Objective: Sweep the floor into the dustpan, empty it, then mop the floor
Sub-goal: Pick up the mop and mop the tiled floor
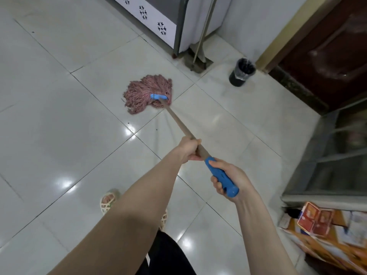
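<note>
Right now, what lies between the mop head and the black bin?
Bare floor tiles only, from mop head to black bin, in the head view.

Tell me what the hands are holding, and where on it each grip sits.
One mop, in both hands. The left hand has its grip on the bare brown shaft, the right hand on the blue sleeve at the top end.

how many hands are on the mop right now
2. The left hand grips the bare shaft of the mop, partway along it. The right hand grips the blue end nearest the person. Both are in plain view.
</note>
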`<state>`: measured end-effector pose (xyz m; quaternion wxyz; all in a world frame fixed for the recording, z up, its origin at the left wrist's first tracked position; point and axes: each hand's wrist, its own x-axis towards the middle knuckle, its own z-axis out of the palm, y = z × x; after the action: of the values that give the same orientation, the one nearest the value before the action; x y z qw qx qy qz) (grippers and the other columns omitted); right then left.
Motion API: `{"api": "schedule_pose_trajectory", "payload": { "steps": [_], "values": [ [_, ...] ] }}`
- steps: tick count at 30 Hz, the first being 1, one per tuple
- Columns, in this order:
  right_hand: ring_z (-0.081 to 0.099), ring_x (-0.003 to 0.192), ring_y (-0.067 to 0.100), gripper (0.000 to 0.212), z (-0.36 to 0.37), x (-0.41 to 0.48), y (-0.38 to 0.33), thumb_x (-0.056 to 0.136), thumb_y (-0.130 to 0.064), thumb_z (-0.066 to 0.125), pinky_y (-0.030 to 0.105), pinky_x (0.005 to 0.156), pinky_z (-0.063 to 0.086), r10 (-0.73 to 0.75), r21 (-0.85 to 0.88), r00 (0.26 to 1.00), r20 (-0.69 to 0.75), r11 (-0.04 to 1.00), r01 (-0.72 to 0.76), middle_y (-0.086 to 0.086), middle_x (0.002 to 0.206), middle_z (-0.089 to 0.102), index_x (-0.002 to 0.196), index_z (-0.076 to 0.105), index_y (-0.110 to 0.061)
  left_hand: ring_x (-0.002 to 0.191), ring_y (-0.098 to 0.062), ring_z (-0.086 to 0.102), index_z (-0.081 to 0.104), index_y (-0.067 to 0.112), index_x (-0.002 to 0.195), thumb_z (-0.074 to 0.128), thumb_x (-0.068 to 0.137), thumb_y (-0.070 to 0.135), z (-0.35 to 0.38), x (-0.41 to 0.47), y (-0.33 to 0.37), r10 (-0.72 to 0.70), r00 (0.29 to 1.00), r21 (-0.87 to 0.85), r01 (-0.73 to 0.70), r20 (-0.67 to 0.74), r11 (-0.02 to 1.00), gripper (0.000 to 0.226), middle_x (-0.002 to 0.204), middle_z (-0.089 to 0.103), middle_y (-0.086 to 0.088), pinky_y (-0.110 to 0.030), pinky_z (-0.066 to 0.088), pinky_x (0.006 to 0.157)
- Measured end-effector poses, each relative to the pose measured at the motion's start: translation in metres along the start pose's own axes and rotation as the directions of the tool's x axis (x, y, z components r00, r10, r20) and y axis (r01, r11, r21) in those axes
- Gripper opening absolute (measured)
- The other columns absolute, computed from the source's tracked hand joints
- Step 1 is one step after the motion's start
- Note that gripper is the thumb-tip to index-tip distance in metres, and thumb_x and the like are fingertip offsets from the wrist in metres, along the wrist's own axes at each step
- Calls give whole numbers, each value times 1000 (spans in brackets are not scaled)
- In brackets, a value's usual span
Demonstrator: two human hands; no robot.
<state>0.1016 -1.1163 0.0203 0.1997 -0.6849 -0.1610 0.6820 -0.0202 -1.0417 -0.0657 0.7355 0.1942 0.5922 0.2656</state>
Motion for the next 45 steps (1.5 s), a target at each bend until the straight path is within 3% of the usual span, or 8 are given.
{"api": "schedule_pose_trajectory", "payload": {
  "steps": [4, 10, 14, 17, 20, 25, 34, 45],
  "values": [
    [44, 32, 9, 16, -13, -2, -1, 87, -23, 66, 14, 32, 33, 7, -20, 1000, 24, 1000, -7, 2, 51, 50, 103, 64, -22, 31, -6, 51, 47, -1, 113, 47, 101, 9, 14, -2, 3, -12, 1000, 63, 12, 3, 998, 15, 62, 47, -6, -35, 58, 62],
    [48, 32, 10, 32, -6, 4, -14, 86, -19, 67, 15, 32, 37, -6, -47, 997, 73, 999, 9, 1, 49, 54, 118, 64, -18, 29, -6, 50, 48, 0, 108, 45, 101, 8, 2, -3, 13, -17, 999, 38, 19, -45, 999, 11, 45, 48, -1, -33, 57, 58],
    [47, 31, 9, 29, 16, 21, -37, 86, -19, 68, 15, 31, 37, -3, -60, 996, 88, 998, 8, 1, 53, 55, 114, 64, -19, 47, -13, 59, 48, 1, 109, 46, 101, 9, -17, 13, 33, -5, 996, -12, 4, -84, 1000, 12, 64, 53, -7, -39, 56, 69],
    [48, 33, 9, 27, 40, 39, -59, 85, -19, 68, 15, 33, 37, -13, -86, 993, 115, 996, 23, 3, 63, 54, 112, 65, -17, 64, -19, 61, 49, 2, 110, 46, 101, 11, -41, 33, 53, -11, 993, -37, 6, -115, 999, 14, 75, 59, -9, -34, 56, 59],
    [49, 35, 10, 30, 68, 65, -83, 84, -17, 69, 15, 34, 37, -12, -92, 991, 131, 995, 25, 5, 66, 54, 114, 64, -17, 69, -21, 63, 48, 2, 114, 45, 102, 13, -69, 57, 78, -18, 992, -47, 12, -124, 999, 17, 83, 61, -12, -33, 55, 58],
    [50, 37, 12, 30, 120, 112, -134, 85, -14, 67, 16, 34, 37, -33, -82, 989, 141, 996, 45, 5, 65, 56, 115, 65, -17, 77, -25, 63, 49, 2, 118, 45, 102, 12, -118, 106, 132, -7, 990, -80, -4, -140, 997, 19, 90, 60, -13, -40, 54, 74],
    [47, 34, 12, 23, 242, 188, -282, 87, -13, 65, 16, 33, 37, -16, -102, 993, 115, 994, 28, 8, 63, 52, 110, 65, -16, 93, -31, 62, 46, 2, 117, 43, 103, 12, -218, 191, 284, -28, 990, -127, 11, -137, 992, 18, 95, 58, -14, -39, 55, 70],
    [49, 34, 10, 27, 320, 268, -424, 86, -14, 66, 15, 34, 38, 5, -68, 995, 100, 998, 2, 7, 62, 52, 113, 64, -17, 77, -24, 63, 48, -1, 119, 43, 102, 11, -277, 283, 430, -36, 990, -103, 22, -133, 994, 21, 89, 57, -12, -36, 56, 62]
  ]
}}
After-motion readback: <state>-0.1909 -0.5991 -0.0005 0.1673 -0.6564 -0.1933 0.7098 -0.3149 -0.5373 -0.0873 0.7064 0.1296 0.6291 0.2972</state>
